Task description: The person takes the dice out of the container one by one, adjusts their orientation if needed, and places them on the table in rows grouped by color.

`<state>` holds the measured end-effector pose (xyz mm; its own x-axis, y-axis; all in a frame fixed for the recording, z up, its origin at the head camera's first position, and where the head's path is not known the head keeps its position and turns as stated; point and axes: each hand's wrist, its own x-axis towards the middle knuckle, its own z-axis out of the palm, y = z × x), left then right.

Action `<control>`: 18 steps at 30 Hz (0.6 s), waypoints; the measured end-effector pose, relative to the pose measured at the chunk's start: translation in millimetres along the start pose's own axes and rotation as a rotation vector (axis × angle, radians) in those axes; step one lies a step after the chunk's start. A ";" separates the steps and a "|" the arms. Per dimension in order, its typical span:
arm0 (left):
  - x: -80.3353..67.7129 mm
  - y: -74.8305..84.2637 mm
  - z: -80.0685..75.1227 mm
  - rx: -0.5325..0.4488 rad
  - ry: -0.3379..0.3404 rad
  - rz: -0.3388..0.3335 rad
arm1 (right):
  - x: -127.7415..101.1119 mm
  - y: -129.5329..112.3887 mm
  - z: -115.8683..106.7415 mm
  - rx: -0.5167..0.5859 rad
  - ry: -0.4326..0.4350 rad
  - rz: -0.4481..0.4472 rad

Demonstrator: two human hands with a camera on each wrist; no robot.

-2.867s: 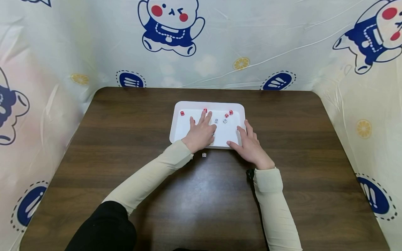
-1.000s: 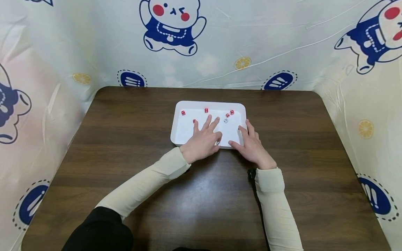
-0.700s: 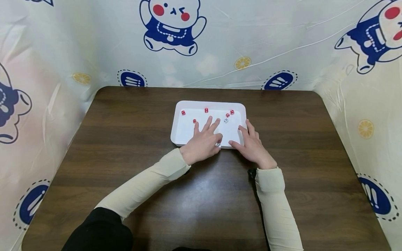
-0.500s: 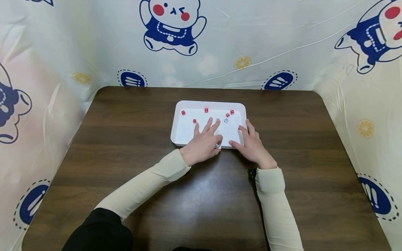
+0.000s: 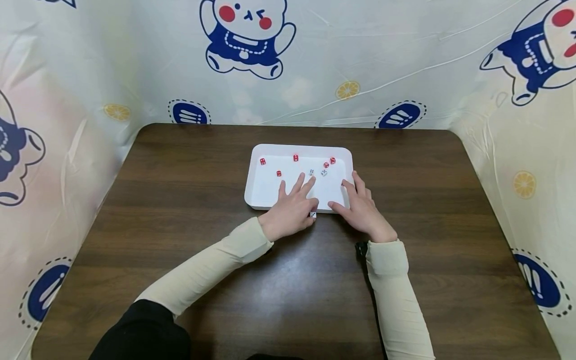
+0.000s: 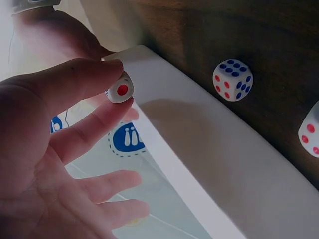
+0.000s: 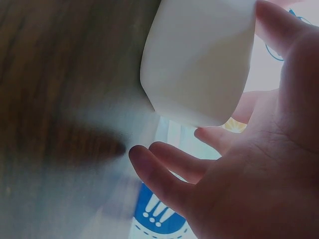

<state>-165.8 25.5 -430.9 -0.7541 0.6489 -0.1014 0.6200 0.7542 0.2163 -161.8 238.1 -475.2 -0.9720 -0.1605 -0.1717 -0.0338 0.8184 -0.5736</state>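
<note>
Between thumb and index finger, my left hand (image 5: 290,212) pinches a white die (image 6: 121,89) at the near rim of the white tray (image 5: 265,192); its other fingers are spread over the tray. In the left wrist view, another white die (image 6: 233,79) lies on the table beside the tray wall, with part of a further die (image 6: 312,132) at the frame's edge. My right hand (image 5: 362,212) rests on the tray's near right corner, thumb and fingertips at the rim, ring and little fingers loose outside in the right wrist view.
Inside the tray lie several red dice, one of them a red die (image 5: 263,161) at far left, and two white dice, including one white die (image 5: 324,172) right of centre. The brown wooden table (image 5: 193,175) meets a printed curtain (image 5: 315,65) behind.
My left hand has drawn the pinched die from inside the tray toward its near edge. A white die in the tray has come into view beyond its fingers. The right hand stays put.
</note>
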 end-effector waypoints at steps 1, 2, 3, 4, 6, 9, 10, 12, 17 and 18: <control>-0.1 -0.1 0.9 -0.002 0.000 0.001 | 0.0 0.1 0.1 0.000 0.000 -0.001; -0.1 -0.2 1.6 -0.003 0.000 0.001 | 0.0 0.2 0.2 0.000 0.000 -0.001; -0.2 -0.2 2.5 -0.004 -0.002 0.001 | 0.0 0.3 0.2 0.000 0.000 -0.001; -0.3 -0.2 3.3 -0.003 -0.004 0.001 | 0.0 0.3 0.1 0.000 0.000 0.000; -0.3 -0.3 5.2 0.002 -0.009 -0.001 | -0.2 -0.1 0.1 0.002 -0.002 0.002; -0.1 -0.8 8.2 0.007 -0.009 -0.001 | -0.5 -0.7 -0.2 0.006 -0.003 0.007; 0.2 -1.0 9.2 0.009 -0.008 -0.001 | -0.6 -0.9 -0.3 0.006 -0.004 0.007; 0.4 -1.4 10.8 0.009 -0.007 0.000 | -0.8 -1.0 -0.4 0.006 -0.002 0.006; 0.7 -1.2 13.5 0.030 -0.010 0.000 | -0.9 -0.8 -0.2 0.009 0.005 0.002; 0.7 -1.1 14.0 0.037 -0.011 -0.001 | -0.8 -0.5 -0.2 0.008 0.004 0.001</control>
<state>-164.0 26.6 -444.9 -0.7524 0.6491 -0.1120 0.6270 0.7578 0.1803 -161.1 237.9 -474.6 -0.9730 -0.1575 -0.1685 -0.0314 0.8141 -0.5799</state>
